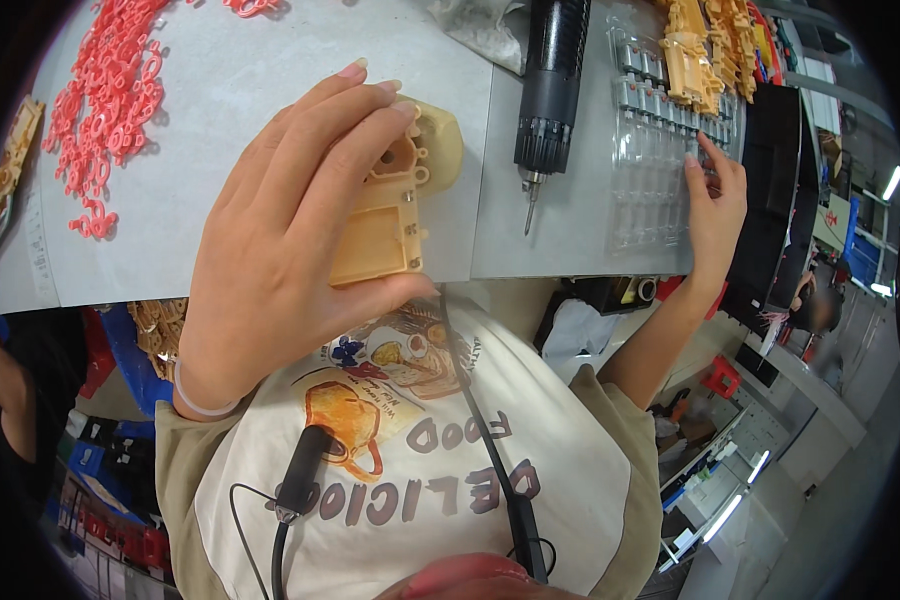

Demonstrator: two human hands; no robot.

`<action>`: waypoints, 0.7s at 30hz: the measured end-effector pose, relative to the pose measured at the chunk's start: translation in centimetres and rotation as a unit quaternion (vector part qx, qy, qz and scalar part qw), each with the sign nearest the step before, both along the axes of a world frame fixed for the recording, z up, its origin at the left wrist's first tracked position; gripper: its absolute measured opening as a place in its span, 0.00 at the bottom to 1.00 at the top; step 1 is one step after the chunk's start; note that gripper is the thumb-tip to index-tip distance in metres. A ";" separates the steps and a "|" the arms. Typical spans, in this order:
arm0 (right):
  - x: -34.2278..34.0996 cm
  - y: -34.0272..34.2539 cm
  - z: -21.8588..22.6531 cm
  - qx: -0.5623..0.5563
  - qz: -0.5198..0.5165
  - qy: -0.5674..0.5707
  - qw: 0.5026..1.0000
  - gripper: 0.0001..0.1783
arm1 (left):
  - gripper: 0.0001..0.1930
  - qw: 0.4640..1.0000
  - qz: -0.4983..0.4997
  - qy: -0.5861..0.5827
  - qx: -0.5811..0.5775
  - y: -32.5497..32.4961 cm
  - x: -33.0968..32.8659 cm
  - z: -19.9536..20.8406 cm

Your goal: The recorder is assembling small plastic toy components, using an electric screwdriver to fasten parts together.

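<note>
My left hand is closed round a pale yellow plastic housing, with the fingers over its far side and the thumb along its near edge. The housing has an open rectangular recess and small screw bosses. Just behind it, partly covered, is a rounded yellowish block on the table. Over at the right, my right hand is at a clear plastic tray holding rows of small metal cylindrical parts. Thumb and index finger are bent toward each other at the lowest row; whatever lies between them is too small to make out.
A black electric screwdriver hangs bit-down between my hands. Pink plastic pieces lie heaped at the far left. More yellow housings rest on the tray's far end. A grey cloth lies at the back. A black bin stands far right.
</note>
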State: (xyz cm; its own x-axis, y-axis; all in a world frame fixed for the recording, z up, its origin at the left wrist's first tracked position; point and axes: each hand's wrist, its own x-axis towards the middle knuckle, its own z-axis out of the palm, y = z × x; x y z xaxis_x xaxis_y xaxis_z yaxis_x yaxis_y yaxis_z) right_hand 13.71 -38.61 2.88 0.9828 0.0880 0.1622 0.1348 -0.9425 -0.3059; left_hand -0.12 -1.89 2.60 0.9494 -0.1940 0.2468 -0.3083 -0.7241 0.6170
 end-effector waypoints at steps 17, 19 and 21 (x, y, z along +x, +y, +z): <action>-4.0 14.4 3.7 0.334 0.266 -0.075 0.901 0.16 | 0.56 0.996 0.022 0.025 -0.087 0.3 -0.3 -0.7; -4.3 17.6 3.3 0.300 0.382 -0.019 0.874 0.17 | 0.58 0.994 0.030 0.018 -0.099 0.3 -0.3 -0.6; -4.4 19.2 2.9 0.299 0.406 0.023 0.864 0.18 | 0.56 0.993 0.041 0.026 -0.110 0.2 -0.4 -0.6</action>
